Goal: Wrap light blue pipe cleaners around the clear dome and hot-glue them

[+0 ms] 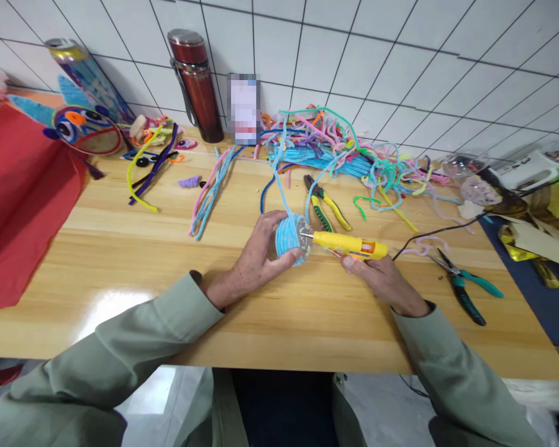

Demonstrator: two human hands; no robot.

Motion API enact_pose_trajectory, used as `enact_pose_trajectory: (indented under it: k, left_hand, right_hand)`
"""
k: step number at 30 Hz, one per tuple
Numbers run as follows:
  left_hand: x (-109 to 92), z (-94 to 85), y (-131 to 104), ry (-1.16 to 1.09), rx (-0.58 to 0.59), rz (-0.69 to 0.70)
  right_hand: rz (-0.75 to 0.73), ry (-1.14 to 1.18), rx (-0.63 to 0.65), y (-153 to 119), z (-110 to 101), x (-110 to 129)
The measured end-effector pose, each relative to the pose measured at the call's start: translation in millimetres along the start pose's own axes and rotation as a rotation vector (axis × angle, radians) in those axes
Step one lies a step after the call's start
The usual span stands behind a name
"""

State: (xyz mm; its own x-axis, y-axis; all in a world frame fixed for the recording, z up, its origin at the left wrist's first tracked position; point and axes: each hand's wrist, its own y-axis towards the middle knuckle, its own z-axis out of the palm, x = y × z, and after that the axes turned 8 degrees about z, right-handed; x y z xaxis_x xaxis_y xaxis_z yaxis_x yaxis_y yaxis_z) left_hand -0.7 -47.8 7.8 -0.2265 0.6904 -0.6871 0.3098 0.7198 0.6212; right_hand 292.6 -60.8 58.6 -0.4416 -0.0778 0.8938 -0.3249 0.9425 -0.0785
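Note:
My left hand [261, 251] is closed around a clear plastic ball [306, 239] wound over much of its surface with light-blue pipe cleaner [286, 239]. Loose blue ends rise from the ball toward the back of the table. In my right hand [379, 276] is a yellow glue gun [349, 244], gripped with the fingers wrapped under its body. Its metal nozzle points left and meets the bare clear side of the ball, or lies just in front of it. Whether glue is coming out is too small to tell. Behind the ball lie yellow-and-green pliers [326, 205].
Teal-handled long-nose pliers [466, 285] lie at right, near the glue gun's black cord [456, 226]. A pipe cleaner heap [326, 152], a phone [244, 110] and a red thermos [198, 87] line the wall. Red cloth [23, 205] and a decorated fish-like ornament [86, 127] are at left.

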Motion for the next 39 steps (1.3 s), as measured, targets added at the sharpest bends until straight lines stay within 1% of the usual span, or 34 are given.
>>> enact_pose_trajectory:
  k: [9, 15, 32, 39]
  left_hand:
    - [3, 1.2, -1, -0.013, -0.014, -0.013]
    - [3, 1.7, -1, -0.009, -0.009, 0.001]
    - [0, -1.1, 2, 0.019, 0.018, 0.013]
    - [-1, -0.2, 2, 0.007, 0.003, 0.007]
  right_hand:
    - [0.018, 0.030, -0.005, 1, 1, 1]
    - [0.031, 0.114, -0.030, 3, 3, -4]
    - [0.013, 0.065, -0.013, 2, 2, 3]
    - [0.047, 0.079, -0.018, 1, 4, 7]
